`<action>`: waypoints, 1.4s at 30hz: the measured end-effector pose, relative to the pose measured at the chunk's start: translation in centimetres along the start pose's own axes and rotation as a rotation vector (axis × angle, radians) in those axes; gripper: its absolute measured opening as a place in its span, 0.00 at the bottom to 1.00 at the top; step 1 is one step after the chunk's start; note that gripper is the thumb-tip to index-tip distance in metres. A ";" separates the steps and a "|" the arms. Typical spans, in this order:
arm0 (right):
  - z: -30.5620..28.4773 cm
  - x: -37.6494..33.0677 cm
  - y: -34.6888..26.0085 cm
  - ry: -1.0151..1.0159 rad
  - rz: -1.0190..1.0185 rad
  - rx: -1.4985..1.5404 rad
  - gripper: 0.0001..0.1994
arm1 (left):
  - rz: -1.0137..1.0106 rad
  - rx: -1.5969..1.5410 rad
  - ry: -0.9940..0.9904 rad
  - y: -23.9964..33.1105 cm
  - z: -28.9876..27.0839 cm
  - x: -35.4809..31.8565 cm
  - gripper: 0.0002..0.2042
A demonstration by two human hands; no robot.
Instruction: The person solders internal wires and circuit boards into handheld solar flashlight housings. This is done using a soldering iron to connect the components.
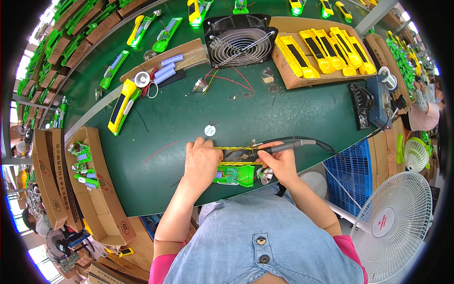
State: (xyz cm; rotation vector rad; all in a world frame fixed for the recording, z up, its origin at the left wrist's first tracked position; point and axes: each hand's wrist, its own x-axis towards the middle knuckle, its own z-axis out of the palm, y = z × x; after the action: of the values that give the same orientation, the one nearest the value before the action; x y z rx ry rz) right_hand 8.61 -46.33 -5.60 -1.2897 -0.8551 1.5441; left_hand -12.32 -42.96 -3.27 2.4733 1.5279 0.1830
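Note:
My left hand point(201, 160) is closed on the left end of a yellow torch casing point(236, 164), which lies on the green bench near the front edge. In my right hand point(281, 163) is a soldering iron point(299, 143), its tip pointing left over the open inside of the casing. Whether the tip touches anything there is too small to tell. Right below the casing lies a green torch half point(242, 175) with a circuit board and thin red wires. A shiny reflector point(266, 176) sits at its right end, under my right fingers.
A black fan point(242, 46) stands at the back, beside a cardboard tray point(302, 83) of yellow casings. Blue soldering station point(378, 102) and solder spool point(388, 79) are at right. Purple batteries point(164, 73) and a yellow torch point(124, 106) lie at left, above a cardboard box point(106, 213).

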 end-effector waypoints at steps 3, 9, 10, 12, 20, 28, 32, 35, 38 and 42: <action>-0.4 -0.4 0.1 0.017 -0.052 0.048 0.09 | 0.000 -0.010 -0.003 0.0 0.1 0.1 0.02; -2.4 -2.1 0.6 0.138 -0.526 -0.242 0.10 | -0.002 0.006 -0.008 0.1 0.0 0.2 0.02; -2.9 -2.3 0.5 0.147 -0.673 -0.476 0.10 | -0.005 0.013 0.000 0.0 0.0 0.2 0.01; -3.3 -2.4 0.4 0.150 -0.695 -0.507 0.12 | 0.000 0.018 0.005 0.2 0.0 0.3 0.01; -4.2 -1.9 -0.2 0.057 -0.654 -0.740 0.24 | -0.003 0.078 0.033 0.5 -0.3 0.1 0.01; -4.7 -1.8 -0.1 -0.005 -0.628 -0.806 0.25 | -0.066 -0.300 0.021 -1.0 -2.4 0.5 0.02; -4.9 -1.7 0.5 -0.009 -0.663 -0.791 0.26 | 0.197 -0.583 0.094 0.2 -4.6 -0.2 0.10; -4.6 -1.7 0.0 -0.022 -0.623 -0.768 0.27 | 0.374 -0.236 -0.010 3.1 -3.5 -1.1 0.10; -4.4 -1.8 -0.1 -0.020 -0.615 -0.788 0.26 | 0.365 -0.198 0.020 3.3 -1.6 -1.3 0.09; -4.1 -1.5 -0.2 -0.017 -0.622 -0.772 0.26 | 0.306 -0.374 0.069 3.2 0.6 -1.4 0.05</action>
State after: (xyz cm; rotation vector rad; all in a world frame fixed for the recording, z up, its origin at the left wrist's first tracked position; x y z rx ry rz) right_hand 12.69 -47.88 -5.76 -1.3249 -1.7701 0.7363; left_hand -10.12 -45.68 -2.98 2.3934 1.0139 0.5556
